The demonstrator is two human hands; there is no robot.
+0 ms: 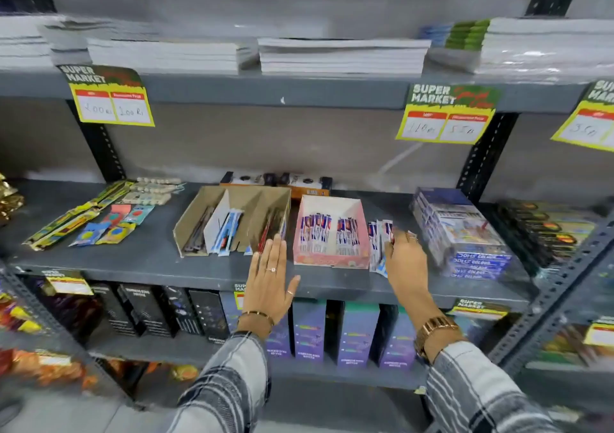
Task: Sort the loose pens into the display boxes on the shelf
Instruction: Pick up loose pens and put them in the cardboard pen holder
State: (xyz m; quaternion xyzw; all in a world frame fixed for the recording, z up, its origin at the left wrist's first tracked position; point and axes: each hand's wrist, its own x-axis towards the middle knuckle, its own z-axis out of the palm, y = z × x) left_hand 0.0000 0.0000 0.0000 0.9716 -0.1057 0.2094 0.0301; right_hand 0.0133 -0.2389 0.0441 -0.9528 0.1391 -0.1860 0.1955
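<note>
A brown cardboard display box (199, 215) with three slots stands on the grey middle shelf (149, 260) and holds a few pens. Right of it a pink display box (332, 261) holds packed pens in two rows. A small pile of loose packed pens (377, 243) lies just right of the pink box. My right hand (407, 260) rests on that pile, fingers curled around some of the packs. My left hand (270, 273) is flat and open, fingertips at the front right corner of the brown box, holding nothing.
Stacked blue packs of colours (465, 233) sit right of the loose pens. Crayon and pencil packs (89, 220) lie on the shelf's left. Dark boxes (275, 180) stand behind the display boxes. Paper reams fill the upper shelf; boxed bottles (358, 333) fill the lower one.
</note>
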